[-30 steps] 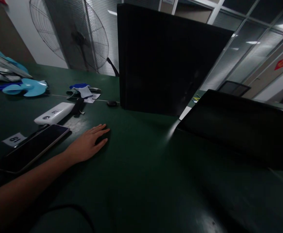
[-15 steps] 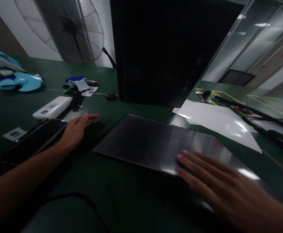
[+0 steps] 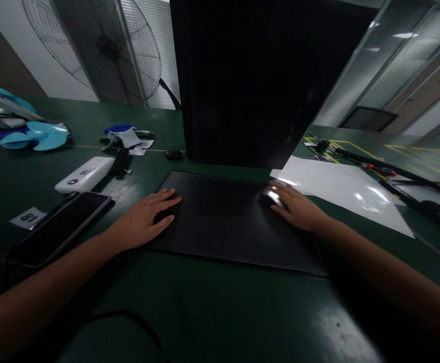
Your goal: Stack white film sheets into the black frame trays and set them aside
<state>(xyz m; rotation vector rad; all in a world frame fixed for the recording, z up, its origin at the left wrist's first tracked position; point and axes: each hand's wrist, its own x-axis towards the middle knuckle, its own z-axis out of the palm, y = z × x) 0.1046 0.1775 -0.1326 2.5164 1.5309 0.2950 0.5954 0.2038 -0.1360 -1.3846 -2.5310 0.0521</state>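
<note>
A thin, flat, dark panel (image 3: 223,222) with a glossy surface lies on the green table. My left hand (image 3: 146,217) rests on its left side, fingers spread over the surface. On the right side, my right hand (image 3: 295,204) lies over the panel near its far corner, fingers stretched and thumb apart. A bright reflection and a dark patch show by its fingertips. Directly behind the panel stands a large black upright board or screen (image 3: 250,91).
Left of my left hand are a phone (image 3: 61,229), a white power bank (image 3: 85,174) and a numbered paper tag (image 3: 28,218). A white sheet (image 3: 340,191) lies at the right. Behind are blue fan blades (image 3: 42,135) and a small black object (image 3: 173,155); a cable (image 3: 129,313) runs in front.
The dark panel has turned and shifted left, now nearly squared to the upright board. My left hand has come onto its left side; my right hand has moved from its near edge to the far right.
</note>
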